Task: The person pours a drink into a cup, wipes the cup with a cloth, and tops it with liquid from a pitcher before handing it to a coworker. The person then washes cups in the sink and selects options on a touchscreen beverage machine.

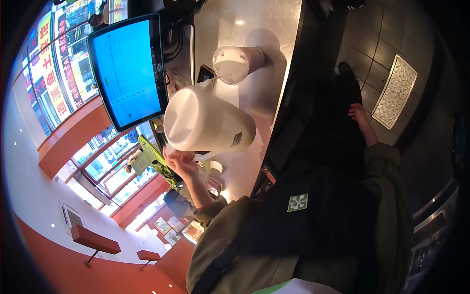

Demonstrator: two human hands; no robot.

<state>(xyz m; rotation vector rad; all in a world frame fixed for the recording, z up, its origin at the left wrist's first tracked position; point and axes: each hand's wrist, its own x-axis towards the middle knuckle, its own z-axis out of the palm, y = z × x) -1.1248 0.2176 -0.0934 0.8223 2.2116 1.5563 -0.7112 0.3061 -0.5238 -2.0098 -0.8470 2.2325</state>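
Note:
A large whitish pitcher (220, 122) with a pale lid and a small dark label is held tilted above the counter (254, 166). My left hand (181, 164) is closed round its handle, on the lower left side. The pitcher's spout comes up to the rim of a clear plastic cup (232, 66), which holds something pale. Whether liquid is flowing between them cannot be made out. Over the dark floor, my right hand (360, 113) hangs at my side, fingers loosely apart and holding nothing.
A lit blue monitor (128, 73) stands at the upper left, with a dark device (205, 73) and cables nearby. Below the pitcher is a small pale cup (215, 167). A person in yellow-green (155, 159) is beyond the counter. A metal plate (395, 91) lies on the tiled floor.

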